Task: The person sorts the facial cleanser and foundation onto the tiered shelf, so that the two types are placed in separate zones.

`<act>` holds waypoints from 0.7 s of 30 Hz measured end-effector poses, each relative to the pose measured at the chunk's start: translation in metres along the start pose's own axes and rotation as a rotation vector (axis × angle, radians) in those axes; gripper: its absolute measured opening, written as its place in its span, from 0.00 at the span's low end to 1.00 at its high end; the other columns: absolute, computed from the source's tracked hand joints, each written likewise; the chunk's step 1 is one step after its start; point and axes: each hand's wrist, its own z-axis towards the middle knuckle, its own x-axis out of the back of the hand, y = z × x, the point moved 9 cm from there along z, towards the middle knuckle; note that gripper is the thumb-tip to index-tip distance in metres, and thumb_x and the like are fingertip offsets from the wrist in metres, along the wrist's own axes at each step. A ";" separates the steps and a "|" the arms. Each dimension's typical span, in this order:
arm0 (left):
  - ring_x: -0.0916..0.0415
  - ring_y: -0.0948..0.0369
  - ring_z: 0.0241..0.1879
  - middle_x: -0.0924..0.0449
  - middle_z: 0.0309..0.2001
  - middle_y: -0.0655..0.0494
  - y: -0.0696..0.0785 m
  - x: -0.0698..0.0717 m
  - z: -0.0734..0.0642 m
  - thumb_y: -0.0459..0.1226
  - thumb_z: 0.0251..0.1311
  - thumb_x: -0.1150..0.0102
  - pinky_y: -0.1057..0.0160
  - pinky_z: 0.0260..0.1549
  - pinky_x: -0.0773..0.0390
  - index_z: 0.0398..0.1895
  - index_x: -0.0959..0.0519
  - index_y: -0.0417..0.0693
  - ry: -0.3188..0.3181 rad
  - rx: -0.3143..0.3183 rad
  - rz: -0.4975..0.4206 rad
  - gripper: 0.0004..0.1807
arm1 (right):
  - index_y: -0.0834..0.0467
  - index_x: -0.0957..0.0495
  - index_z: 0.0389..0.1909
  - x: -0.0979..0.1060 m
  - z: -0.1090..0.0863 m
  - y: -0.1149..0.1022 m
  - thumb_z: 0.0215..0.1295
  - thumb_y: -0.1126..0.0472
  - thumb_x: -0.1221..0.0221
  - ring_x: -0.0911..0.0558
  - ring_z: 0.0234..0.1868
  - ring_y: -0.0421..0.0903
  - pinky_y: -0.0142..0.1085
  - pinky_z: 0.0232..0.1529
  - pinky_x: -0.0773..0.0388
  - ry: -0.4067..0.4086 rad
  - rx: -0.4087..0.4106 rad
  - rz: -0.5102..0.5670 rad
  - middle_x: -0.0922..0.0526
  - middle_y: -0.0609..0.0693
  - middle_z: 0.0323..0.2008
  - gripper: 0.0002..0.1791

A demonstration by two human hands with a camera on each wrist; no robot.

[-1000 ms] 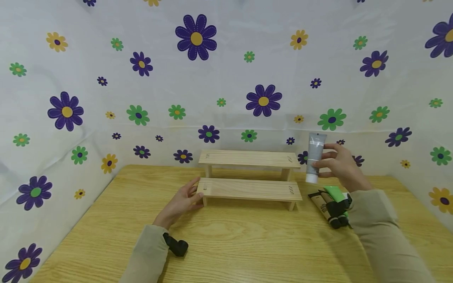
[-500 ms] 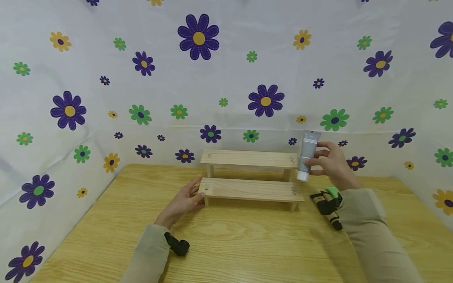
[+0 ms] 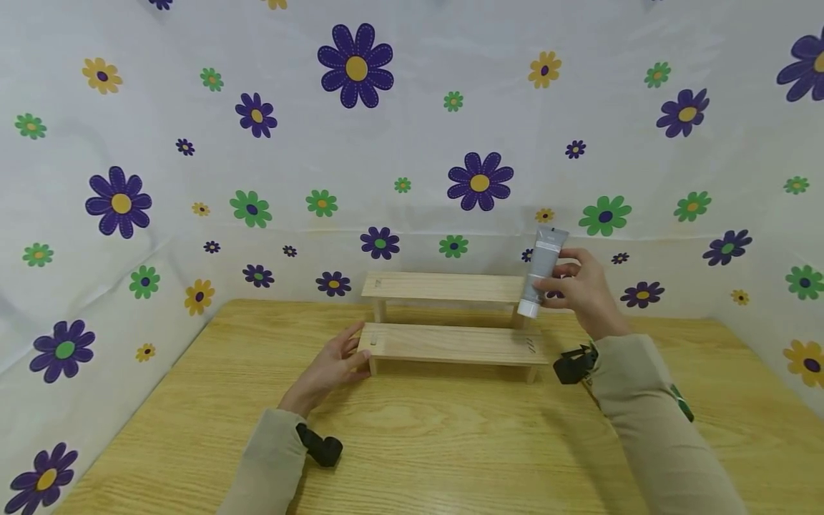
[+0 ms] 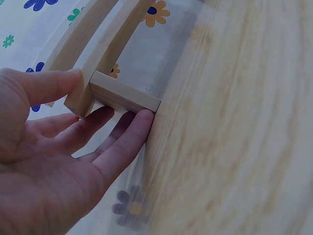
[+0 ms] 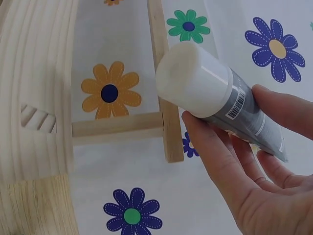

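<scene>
A grey squeeze tube [image 3: 543,268] with a white cap, cap end down and slightly tilted, is pinched between the thumb and fingers of my right hand [image 3: 587,290]. In the head view it overlaps the right end of the upper step of a two-step wooden stand [image 3: 450,343]. The right wrist view shows the white cap [image 5: 193,78] close up, near the stand's end. My left hand [image 3: 330,370] grips the left end of the lower step; in the left wrist view its thumb lies on the board edge [image 4: 80,100] and its fingertips reach the leg [image 4: 124,93].
The stand is on a wood-grain table [image 3: 412,443] before a flower-print backdrop [image 3: 412,129]. Right of it, my right forearm [image 3: 650,400] mostly hides other items, with a bit of a green one [image 3: 682,404] showing.
My right hand has carried the tube left and slightly up, from beside the stand to its upper step's right end, tilting it more. My left hand stays on the stand.
</scene>
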 end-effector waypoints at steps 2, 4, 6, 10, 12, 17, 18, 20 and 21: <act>0.39 0.33 0.69 0.50 0.76 0.28 0.000 0.000 0.000 0.26 0.77 0.55 0.44 0.58 0.24 0.82 0.56 0.39 0.002 0.002 -0.004 0.36 | 0.68 0.53 0.76 -0.002 0.000 -0.002 0.67 0.74 0.39 0.24 0.51 0.54 0.35 0.42 0.14 0.004 0.001 -0.001 0.32 0.66 0.57 0.42; 0.39 0.33 0.69 0.49 0.75 0.28 0.000 0.001 0.000 0.26 0.77 0.55 0.44 0.58 0.23 0.81 0.56 0.38 0.004 0.003 -0.007 0.36 | 0.69 0.53 0.76 -0.004 0.001 -0.003 0.68 0.73 0.40 0.24 0.50 0.53 0.34 0.43 0.15 0.005 0.002 0.001 0.32 0.67 0.58 0.42; 0.38 0.33 0.69 0.49 0.75 0.28 0.000 0.001 0.000 0.26 0.77 0.55 0.44 0.58 0.23 0.81 0.57 0.38 0.004 0.002 -0.007 0.36 | 0.69 0.53 0.75 -0.006 0.001 -0.005 0.68 0.73 0.39 0.23 0.50 0.51 0.33 0.43 0.15 0.010 0.000 0.003 0.32 0.67 0.59 0.42; 0.38 0.33 0.68 0.48 0.75 0.28 0.000 0.001 0.000 0.26 0.77 0.55 0.44 0.57 0.23 0.81 0.57 0.38 0.001 0.000 -0.009 0.36 | 0.69 0.52 0.74 -0.010 0.002 -0.008 0.67 0.73 0.39 0.22 0.47 0.47 0.32 0.44 0.16 0.020 -0.007 0.032 0.31 0.66 0.58 0.41; 0.38 0.33 0.69 0.48 0.75 0.28 0.000 0.001 0.000 0.26 0.77 0.55 0.44 0.58 0.23 0.81 0.57 0.38 0.000 -0.001 -0.009 0.36 | 0.70 0.51 0.73 -0.012 0.003 -0.009 0.67 0.73 0.39 0.22 0.45 0.45 0.32 0.44 0.16 0.025 -0.008 0.053 0.30 0.64 0.56 0.40; 0.38 0.33 0.69 0.48 0.75 0.27 0.001 0.001 0.000 0.26 0.77 0.55 0.43 0.58 0.23 0.81 0.57 0.38 -0.002 -0.005 -0.004 0.36 | 0.70 0.51 0.73 -0.019 0.004 -0.012 0.67 0.74 0.40 0.21 0.42 0.42 0.33 0.43 0.15 0.034 -0.003 0.095 0.29 0.62 0.53 0.39; 0.39 0.33 0.69 0.48 0.75 0.27 0.001 0.001 0.000 0.26 0.77 0.55 0.43 0.58 0.23 0.81 0.57 0.38 -0.002 -0.006 -0.004 0.36 | 0.70 0.51 0.72 -0.020 0.004 -0.012 0.67 0.75 0.40 0.21 0.42 0.42 0.33 0.43 0.15 0.036 -0.003 0.100 0.29 0.62 0.53 0.39; 0.38 0.33 0.69 0.48 0.75 0.28 0.000 0.001 0.000 0.26 0.77 0.55 0.43 0.58 0.23 0.81 0.57 0.38 -0.003 -0.004 -0.004 0.36 | 0.70 0.50 0.72 -0.023 0.005 -0.012 0.67 0.75 0.40 0.21 0.43 0.43 0.33 0.43 0.15 0.041 -0.004 0.112 0.29 0.62 0.53 0.38; 0.38 0.33 0.69 0.48 0.75 0.28 0.000 0.001 0.000 0.26 0.77 0.55 0.43 0.58 0.23 0.81 0.57 0.38 -0.002 -0.002 -0.004 0.36 | 0.70 0.50 0.72 -0.024 0.005 -0.012 0.67 0.75 0.40 0.22 0.43 0.44 0.33 0.43 0.15 0.044 -0.004 0.120 0.29 0.63 0.53 0.38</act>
